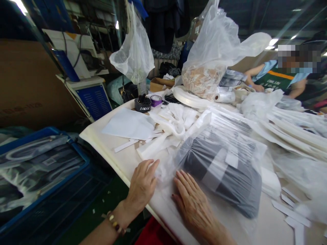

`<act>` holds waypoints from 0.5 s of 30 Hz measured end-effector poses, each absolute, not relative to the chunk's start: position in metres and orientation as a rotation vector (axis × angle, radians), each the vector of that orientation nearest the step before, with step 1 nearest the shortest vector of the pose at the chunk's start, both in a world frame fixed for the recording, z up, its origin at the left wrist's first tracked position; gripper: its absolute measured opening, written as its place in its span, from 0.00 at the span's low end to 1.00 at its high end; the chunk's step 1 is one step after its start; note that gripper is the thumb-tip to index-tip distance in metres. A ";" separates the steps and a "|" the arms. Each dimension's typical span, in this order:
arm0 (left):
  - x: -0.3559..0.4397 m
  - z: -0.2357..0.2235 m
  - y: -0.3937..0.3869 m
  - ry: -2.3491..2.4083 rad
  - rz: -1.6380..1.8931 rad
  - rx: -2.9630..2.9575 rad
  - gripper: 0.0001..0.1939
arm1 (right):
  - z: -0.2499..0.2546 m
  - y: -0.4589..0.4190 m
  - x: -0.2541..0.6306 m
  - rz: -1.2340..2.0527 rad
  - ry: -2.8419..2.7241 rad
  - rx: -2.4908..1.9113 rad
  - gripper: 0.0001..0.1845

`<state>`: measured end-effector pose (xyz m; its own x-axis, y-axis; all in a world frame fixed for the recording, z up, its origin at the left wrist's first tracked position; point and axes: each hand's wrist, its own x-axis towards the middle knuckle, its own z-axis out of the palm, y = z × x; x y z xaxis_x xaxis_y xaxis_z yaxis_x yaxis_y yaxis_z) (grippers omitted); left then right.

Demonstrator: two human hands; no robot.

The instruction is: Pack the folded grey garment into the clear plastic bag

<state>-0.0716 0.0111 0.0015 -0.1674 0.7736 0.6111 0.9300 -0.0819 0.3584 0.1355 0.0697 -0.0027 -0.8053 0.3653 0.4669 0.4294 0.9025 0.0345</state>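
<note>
A folded dark garment with a pale band across it lies inside a clear plastic bag on the table. My right hand rests flat on the near left part of the bag, fingers stretched out beside the garment. At the bag's loose, crumpled left end is my left hand, with fingers slightly bent and apart, their tips at the plastic. No firm grip shows there. A beaded bracelet circles my left wrist.
A blue crate of bagged garments stands left of the table. White strips, a tape roll and a purple roll lie about. Stacked plastic bags cover the right side. A co-worker is at the far right.
</note>
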 end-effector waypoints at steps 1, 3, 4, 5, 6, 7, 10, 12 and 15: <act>-0.074 0.000 0.016 -1.919 -1.079 -1.933 0.18 | -0.002 0.069 0.134 -0.157 -2.578 -0.592 0.19; -0.076 -0.001 0.022 -1.849 -1.155 -2.006 0.14 | 0.000 0.069 0.131 -0.104 -2.536 -0.630 0.17; -0.077 0.000 0.023 -1.826 -1.210 -2.029 0.13 | 0.001 0.069 0.129 -0.091 -2.527 -0.643 0.17; -0.077 0.001 0.023 -1.810 -1.268 -2.040 0.13 | 0.003 0.070 0.126 -0.088 -2.525 -0.642 0.18; -0.078 0.003 0.023 -1.790 -1.321 -2.045 0.12 | 0.004 0.070 0.123 -0.081 -2.543 -0.629 0.20; -0.078 0.004 0.023 -1.760 -1.363 -2.046 0.12 | 0.006 0.070 0.119 -0.058 -2.575 -0.618 0.21; -0.078 0.006 0.023 -1.623 -1.372 -2.063 0.12 | 0.008 0.069 0.106 0.139 -2.697 -0.645 0.24; -0.079 0.004 0.024 -1.559 -1.310 -2.098 0.14 | 0.009 0.068 0.098 0.310 -2.729 -0.676 0.23; -0.082 -0.001 0.026 -1.559 -1.186 -2.187 0.20 | 0.008 0.068 0.091 0.458 -2.733 -0.655 0.19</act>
<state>-0.0821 0.0259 -0.0010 0.1191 0.7001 0.7041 0.8654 -0.4208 0.2720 0.0911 0.0675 0.0079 -0.8534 0.4789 0.2060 0.3856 0.8458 -0.3687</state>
